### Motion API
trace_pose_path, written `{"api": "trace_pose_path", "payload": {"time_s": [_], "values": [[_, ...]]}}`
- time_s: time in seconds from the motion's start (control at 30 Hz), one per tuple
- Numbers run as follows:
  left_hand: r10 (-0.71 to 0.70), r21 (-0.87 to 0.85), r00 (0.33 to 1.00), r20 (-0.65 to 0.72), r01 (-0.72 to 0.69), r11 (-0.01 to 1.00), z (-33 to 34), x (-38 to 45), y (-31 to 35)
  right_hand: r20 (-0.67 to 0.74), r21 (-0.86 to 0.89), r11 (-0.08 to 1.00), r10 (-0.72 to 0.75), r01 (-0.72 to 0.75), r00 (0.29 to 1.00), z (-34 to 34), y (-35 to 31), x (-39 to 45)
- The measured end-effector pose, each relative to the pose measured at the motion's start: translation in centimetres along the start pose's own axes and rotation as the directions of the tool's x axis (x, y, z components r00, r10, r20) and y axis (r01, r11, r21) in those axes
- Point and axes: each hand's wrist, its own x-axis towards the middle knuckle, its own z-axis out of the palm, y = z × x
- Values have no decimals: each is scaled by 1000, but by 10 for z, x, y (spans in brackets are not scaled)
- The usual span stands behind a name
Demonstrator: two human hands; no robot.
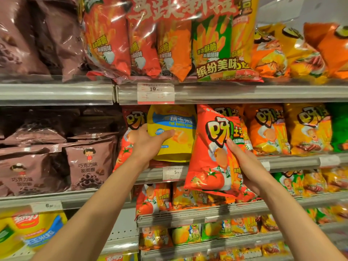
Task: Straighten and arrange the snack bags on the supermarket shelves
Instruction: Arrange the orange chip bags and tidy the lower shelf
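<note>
While the yellow bag [173, 134] is being gripped by the left hand [148, 144] at the middle shelf [293, 162], its thumb is being curled over the front. A red bag [212, 151], tilted before that shelf, is being pinched by the right hand [246, 164], just beside the yellow one.

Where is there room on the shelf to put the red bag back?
The only gap is on the middle shelf, between the yellow corn snack bag gripped by the left hand and the orange bags; the red tomato bag, held by the right hand, hangs before it. Elsewhere the bags are packed tight.
</note>
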Motion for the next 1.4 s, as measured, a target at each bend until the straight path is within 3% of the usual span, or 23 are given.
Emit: {"api": "trace_pose_path", "payload": {"time_s": [0.27,0.4,0.57,0.8,0.97,1.17,1.4], "values": [[-49,-44,998,45,51,998,-60,-21,-1,37,-3,998,60,-60,998,11,-5,2],[-53,3,999,9,53,999,-90,-27,-10,95,-17,995,101,-100,990,40,-7,8],[-87,103,994,63,81,991,-99,-30,-15,145,36,988,141,-148,979,74,-4,9],[11,143,986,164,-34,989,-84,-30,0,190,58,984,153,-167,970,81,-2,6],[0,106,995,97,-10,994,-95,-38,-11,91,11,992,125,-126,988,63,-11,8],[15,133,991,135,-34,991,-112,-50,-24,-112,-132,987,74,-88,991,50,-16,15],[14,108,989,146,-30,994,-127,-60,-31,-160,-153,987,31,-56,987,46,-13,13]]}}
